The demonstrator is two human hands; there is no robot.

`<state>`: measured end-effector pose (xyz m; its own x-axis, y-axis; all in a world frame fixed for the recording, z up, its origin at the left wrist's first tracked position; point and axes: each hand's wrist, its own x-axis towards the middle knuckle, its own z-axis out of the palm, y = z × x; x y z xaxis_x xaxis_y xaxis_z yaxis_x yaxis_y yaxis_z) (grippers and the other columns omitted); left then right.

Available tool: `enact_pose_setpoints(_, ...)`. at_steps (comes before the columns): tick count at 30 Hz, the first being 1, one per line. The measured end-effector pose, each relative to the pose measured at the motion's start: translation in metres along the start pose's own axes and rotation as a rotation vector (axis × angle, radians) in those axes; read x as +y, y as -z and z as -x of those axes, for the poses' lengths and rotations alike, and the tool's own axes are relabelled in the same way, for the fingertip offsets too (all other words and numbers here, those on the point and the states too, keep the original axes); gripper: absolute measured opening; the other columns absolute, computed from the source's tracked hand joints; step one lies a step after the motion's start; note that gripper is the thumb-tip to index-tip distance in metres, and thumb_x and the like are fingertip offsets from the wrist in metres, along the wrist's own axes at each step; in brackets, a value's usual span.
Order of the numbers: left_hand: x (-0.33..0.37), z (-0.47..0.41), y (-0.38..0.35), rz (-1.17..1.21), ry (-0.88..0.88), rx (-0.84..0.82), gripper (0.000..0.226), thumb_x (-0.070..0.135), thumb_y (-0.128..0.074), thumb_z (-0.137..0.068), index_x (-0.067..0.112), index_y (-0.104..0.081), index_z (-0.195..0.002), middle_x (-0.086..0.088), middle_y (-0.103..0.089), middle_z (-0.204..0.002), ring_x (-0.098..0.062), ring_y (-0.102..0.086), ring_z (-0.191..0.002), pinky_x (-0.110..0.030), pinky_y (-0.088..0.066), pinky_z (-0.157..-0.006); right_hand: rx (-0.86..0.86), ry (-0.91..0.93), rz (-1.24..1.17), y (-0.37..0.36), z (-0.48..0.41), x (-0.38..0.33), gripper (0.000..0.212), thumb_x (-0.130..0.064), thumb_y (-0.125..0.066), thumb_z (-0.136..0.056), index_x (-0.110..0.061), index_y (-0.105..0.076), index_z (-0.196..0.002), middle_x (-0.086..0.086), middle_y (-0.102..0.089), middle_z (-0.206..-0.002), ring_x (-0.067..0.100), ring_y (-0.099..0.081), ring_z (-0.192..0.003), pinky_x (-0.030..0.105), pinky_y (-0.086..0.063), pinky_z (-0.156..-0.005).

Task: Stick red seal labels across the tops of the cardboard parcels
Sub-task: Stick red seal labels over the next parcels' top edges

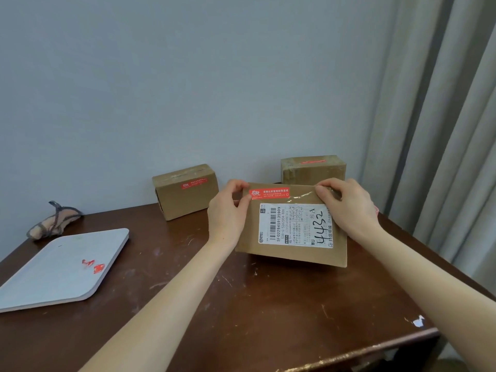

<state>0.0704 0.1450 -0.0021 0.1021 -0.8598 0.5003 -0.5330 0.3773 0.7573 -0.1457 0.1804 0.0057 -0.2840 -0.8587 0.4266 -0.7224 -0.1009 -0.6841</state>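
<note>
A flat cardboard parcel (292, 253) with a white shipping label is tilted up off the table between both hands. A red seal label (269, 193) lies across its top edge. My left hand (228, 210) pinches the parcel's upper left corner, thumb on the red label's left end. My right hand (346, 202) grips the upper right corner over clear tape. Behind stand two more parcels: a left box (185, 191) with a red label on its face, and a right box (312, 169) with a red label on top.
A grey tray (61, 269) lies at the left with red label scraps (92, 265) on it. A bundled cloth item (52, 221) sits at the far left. The dark wooden table (241, 304) meets the wall behind; curtains hang at the right.
</note>
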Motion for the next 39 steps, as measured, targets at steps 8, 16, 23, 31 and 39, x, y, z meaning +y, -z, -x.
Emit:
enact_pose_setpoints(8,0.0,0.0,-0.004,-0.012,-0.004,0.055,0.012,0.023,-0.063,-0.089,0.025,-0.065,-0.1,0.015,-0.064,-0.094,0.002,-0.058,-0.079,-0.009,-0.041,-0.068,0.068,0.038,0.031,-0.004,0.009,0.003,0.023,-0.041,-0.049,-0.097,-0.031,-0.066,-0.108,-0.003,-0.049,-0.095,0.014,-0.046,-0.092,0.013,-0.025,-0.062)
enact_pose_setpoints(16,0.004,0.004,-0.005,-0.032,0.02,0.109,0.014,0.022,-0.065,-0.088,0.019,-0.067,-0.101,0.01,-0.067,-0.093,-0.003,-0.059,-0.083,-0.012,-0.04,-0.071,0.122,0.078,0.088,-0.01,0.015,0.006,0.023,-0.046,-0.048,-0.095,-0.035,-0.066,-0.105,-0.005,-0.049,-0.093,0.018,-0.051,-0.095,0.029,-0.031,-0.066)
enact_pose_setpoints(23,0.003,0.002,-0.002,-0.059,0.035,0.111,0.013,0.024,-0.065,-0.088,0.02,-0.069,-0.099,0.008,-0.069,-0.094,-0.003,-0.059,-0.085,-0.01,-0.036,-0.068,0.127,0.087,0.1,-0.01,0.014,0.003,0.022,-0.044,-0.048,-0.096,-0.033,-0.066,-0.103,-0.003,-0.05,-0.095,0.019,-0.05,-0.098,0.029,-0.031,-0.067)
enact_pose_setpoints(31,0.003,-0.004,-0.002,-0.095,0.035,0.084,0.01,0.024,-0.064,-0.088,0.019,-0.069,-0.096,0.006,-0.068,-0.093,-0.008,-0.06,-0.09,-0.018,-0.04,-0.074,0.143,0.092,0.148,-0.014,0.014,0.005,0.026,-0.046,-0.046,-0.096,-0.032,-0.065,-0.107,-0.002,-0.05,-0.099,0.021,-0.05,-0.1,0.03,-0.032,-0.068)
enact_pose_setpoints(39,0.006,-0.003,-0.001,-0.156,0.021,0.091,0.008,0.023,-0.064,-0.088,0.02,-0.069,-0.092,0.006,-0.069,-0.091,-0.006,-0.057,-0.087,-0.019,-0.037,-0.074,0.148,0.115,0.154,-0.014,0.016,0.006,0.026,-0.046,-0.046,-0.095,-0.032,-0.065,-0.107,-0.003,-0.05,-0.099,0.021,-0.05,-0.099,0.029,-0.033,-0.068)
